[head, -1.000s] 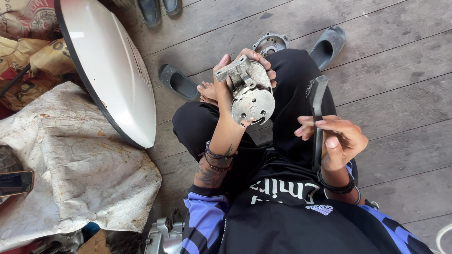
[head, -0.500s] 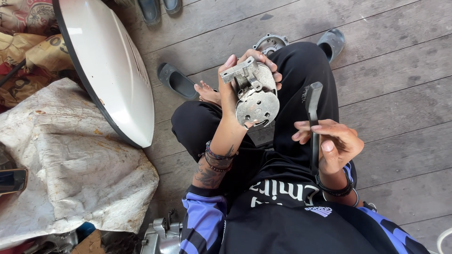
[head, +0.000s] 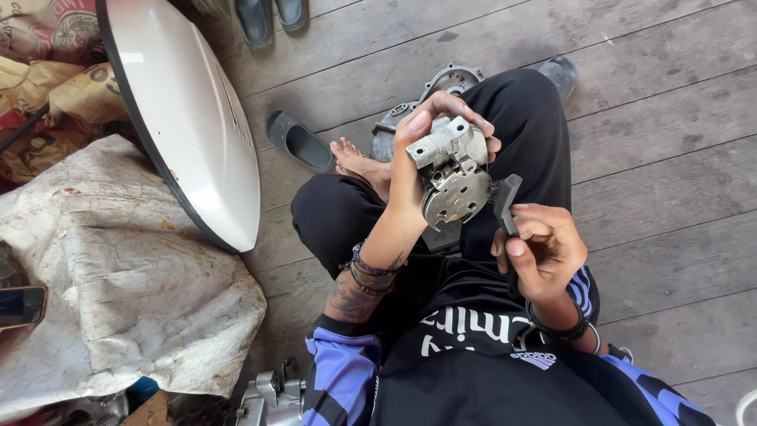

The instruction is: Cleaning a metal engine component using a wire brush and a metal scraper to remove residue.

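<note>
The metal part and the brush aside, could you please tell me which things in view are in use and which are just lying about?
In use:
- metal engine part, held in left hand
- dark brush, held in right hand

Lying about:
- white panel
- stained cloth
- sandal
- metal cover on floorboards

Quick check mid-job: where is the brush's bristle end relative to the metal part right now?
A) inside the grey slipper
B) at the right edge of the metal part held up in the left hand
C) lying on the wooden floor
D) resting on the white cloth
B: the right hand holds the dark brush with its bristles at the right edge of the metal part, which the left hand grips above the lap.
</note>
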